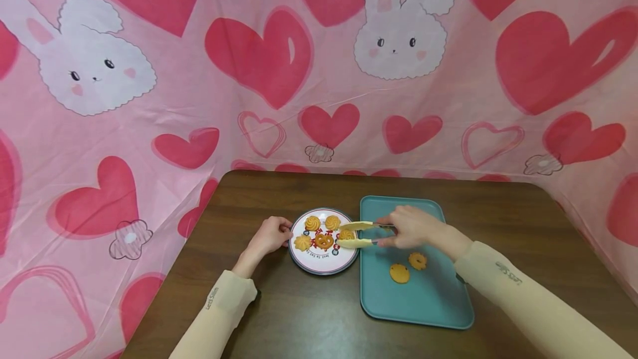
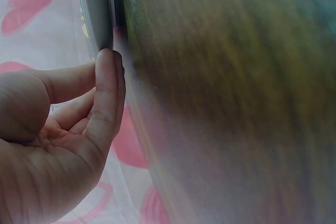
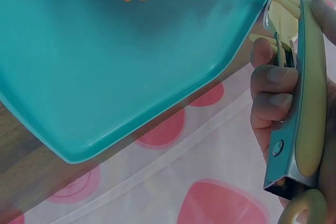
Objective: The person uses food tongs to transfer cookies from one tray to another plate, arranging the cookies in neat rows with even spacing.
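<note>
My left hand (image 1: 271, 235) pinches the left rim of a white plate (image 1: 324, 266) with a dark edge; the left wrist view shows thumb and fingers (image 2: 107, 82) at that rim. Three swirled or flower-shaped cookies and a pretzel-shaped cookie (image 1: 324, 241) lie on the plate. In my right hand (image 1: 411, 227) is a pair of tongs (image 3: 310, 98) with pale yellow tips and handles. The tong tips reach over the plate's right side, on either side of another swirled cookie (image 1: 346, 235). Whether they touch it I cannot tell.
Right of the plate lies a teal tray (image 1: 413, 306). A round flat cookie (image 1: 399, 273) and a ring-shaped cookie (image 1: 417, 261) sit on it, with another partly hidden near the right hand. Brown wooden table (image 1: 279, 314); heart-patterned cloth (image 1: 259, 60) hangs behind.
</note>
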A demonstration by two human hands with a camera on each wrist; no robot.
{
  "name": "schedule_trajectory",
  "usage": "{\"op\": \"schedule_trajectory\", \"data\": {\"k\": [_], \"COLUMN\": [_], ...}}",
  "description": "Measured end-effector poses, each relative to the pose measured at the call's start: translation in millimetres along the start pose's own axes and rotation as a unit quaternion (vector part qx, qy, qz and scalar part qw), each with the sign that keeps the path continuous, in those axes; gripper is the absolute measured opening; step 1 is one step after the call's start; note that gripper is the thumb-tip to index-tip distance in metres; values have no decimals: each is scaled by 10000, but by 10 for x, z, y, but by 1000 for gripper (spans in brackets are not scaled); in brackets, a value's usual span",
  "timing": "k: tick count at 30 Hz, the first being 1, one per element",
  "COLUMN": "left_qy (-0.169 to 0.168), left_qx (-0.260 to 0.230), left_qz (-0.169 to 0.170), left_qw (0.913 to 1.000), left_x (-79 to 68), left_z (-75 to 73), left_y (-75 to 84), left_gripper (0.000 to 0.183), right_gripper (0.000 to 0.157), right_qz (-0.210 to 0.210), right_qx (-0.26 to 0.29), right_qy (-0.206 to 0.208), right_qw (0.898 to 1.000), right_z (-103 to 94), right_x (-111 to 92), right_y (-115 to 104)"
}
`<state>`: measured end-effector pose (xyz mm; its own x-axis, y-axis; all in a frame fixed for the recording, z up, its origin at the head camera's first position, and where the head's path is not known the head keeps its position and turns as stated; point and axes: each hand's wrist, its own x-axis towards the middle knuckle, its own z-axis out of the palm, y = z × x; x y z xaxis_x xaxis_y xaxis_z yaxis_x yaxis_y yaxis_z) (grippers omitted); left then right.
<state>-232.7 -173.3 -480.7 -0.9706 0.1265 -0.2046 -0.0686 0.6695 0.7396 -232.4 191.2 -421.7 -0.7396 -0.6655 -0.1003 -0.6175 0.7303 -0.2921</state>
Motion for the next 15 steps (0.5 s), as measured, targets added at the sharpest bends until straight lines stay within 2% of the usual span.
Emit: {"op": "schedule_trajectory", "data": {"k": [15], "left_qy": [-8], "left_qx": [12], "left_qz": [-7], "left_qw": [10000], "left_x": [-7], "left_z": [2], "left_y": [2], "left_gripper": [26], "right_gripper": [60], "right_qz": [-6], "right_qx": [-33], "right_qy": [79], "right_qw": [10000], "right_z": [22], "right_x": [-5], "right_y": [24]}}
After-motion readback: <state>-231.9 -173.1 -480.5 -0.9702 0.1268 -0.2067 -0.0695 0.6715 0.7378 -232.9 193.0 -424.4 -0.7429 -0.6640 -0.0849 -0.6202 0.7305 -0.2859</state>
